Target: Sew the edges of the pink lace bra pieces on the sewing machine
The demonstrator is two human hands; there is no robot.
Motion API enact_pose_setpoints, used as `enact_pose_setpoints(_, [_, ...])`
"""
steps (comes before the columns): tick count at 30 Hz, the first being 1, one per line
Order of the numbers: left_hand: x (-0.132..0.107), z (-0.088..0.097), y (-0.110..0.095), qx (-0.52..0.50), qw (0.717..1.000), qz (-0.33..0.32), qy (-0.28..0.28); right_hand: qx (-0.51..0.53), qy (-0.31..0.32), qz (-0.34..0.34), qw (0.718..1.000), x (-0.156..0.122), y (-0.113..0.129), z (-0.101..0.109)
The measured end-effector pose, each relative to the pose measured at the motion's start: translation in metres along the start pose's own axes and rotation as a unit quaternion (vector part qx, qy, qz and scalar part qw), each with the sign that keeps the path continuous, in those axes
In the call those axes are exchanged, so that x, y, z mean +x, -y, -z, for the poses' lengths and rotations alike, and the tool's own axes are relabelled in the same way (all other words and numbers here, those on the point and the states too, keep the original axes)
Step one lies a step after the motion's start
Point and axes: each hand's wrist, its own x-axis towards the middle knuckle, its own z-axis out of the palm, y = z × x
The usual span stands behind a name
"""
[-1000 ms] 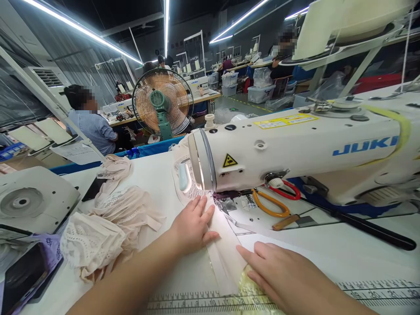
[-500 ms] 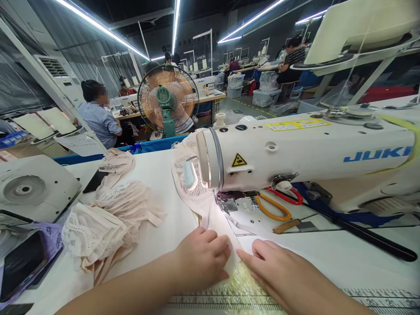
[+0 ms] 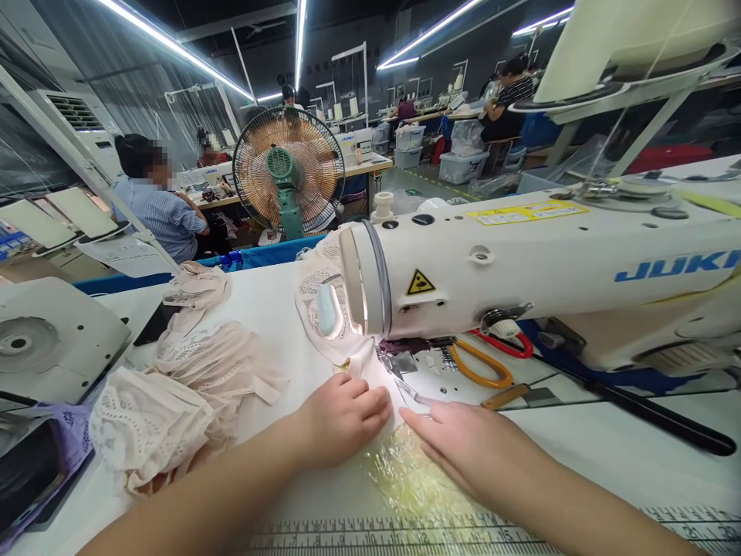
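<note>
A pale pink lace bra [image 3: 316, 328] runs under the head of the white sewing machine [image 3: 549, 270], beside its needle area. My left hand [image 3: 347, 413] is closed, its curled fingers gripping the bra's fabric edge just in front of the machine. On the right, my right hand [image 3: 463, 440] lies with its fingers stretched out, fingertips at the fabric edge next to a narrow metal guide [image 3: 408, 388]. The needle is hidden by the machine head. Beneath my hands is a clear, yellowish crinkled film [image 3: 417, 479] on the table.
A pile of lace pieces [image 3: 167, 417] lies to the left. Orange-handled scissors [image 3: 483, 371] and a black-handled tool [image 3: 654, 417] rest right of the needle area. A printed ruler [image 3: 347, 534] crosses the front edge. A fan [image 3: 283, 166] and co-workers are beyond.
Both hands have moved forward, toward the machine head, with the fabric. More of the yellowish film now shows. The camera view has shifted slightly.
</note>
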Motion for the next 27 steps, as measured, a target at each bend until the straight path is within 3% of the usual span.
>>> enact_pose_setpoints(8, [0.006, -0.005, 0.012, -0.013, 1.0, -0.016, -0.014, -0.037, 0.075, -0.038, 0.996, 0.019, 0.005, 0.021])
enact_pose_setpoints(16, [0.005, -0.009, 0.026, -0.023, 0.999, -0.013, 0.029, -0.01, 0.165, -0.104, 0.981, 0.04, 0.02, 0.029])
enact_pose_setpoints(22, [0.008, -0.008, 0.039, 0.025, 0.998, -0.052, 0.04, -0.024, 0.142, -0.125, 0.982, 0.05, 0.028, 0.019])
enact_pose_setpoints(27, [0.011, -0.012, 0.048, 0.049, 0.997, -0.043, 0.05, -0.016, 0.154, -0.125, 0.98, 0.05, 0.035, 0.028])
